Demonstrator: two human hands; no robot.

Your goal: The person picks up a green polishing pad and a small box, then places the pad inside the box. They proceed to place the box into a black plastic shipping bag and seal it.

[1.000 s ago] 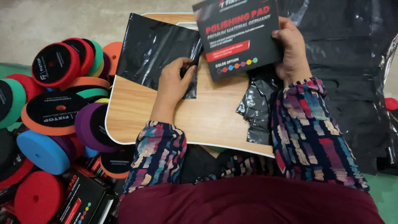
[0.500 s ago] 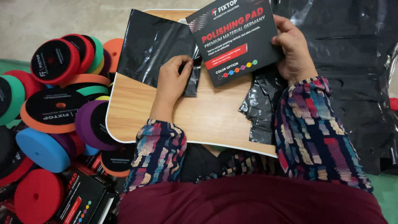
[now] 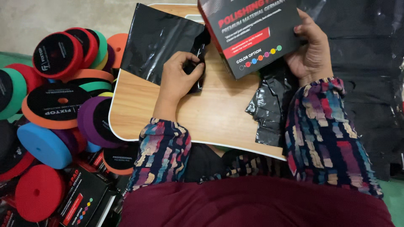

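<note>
Head view, looking straight down onto a small wooden lap table [image 3: 219,113] with a white rim. I see the left hand [image 3: 179,77] with its fingers curled tight, pinching the edge of a glossy black plastic bag [image 3: 158,40] that lies flat across the table's upper left corner. The right hand [image 3: 311,52] grips a flat black carton [image 3: 252,31] by its right edge, thumb on the printed face, holding it tilted above the table's far side. Beside the right wrist a stack of folded black bags [image 3: 269,105] lies on the wood. Left of the table, a heap of round foam pads [image 3: 54,105] in red, orange, green, blue and purple; more black cartons [image 3: 82,201] lie below them.
</note>
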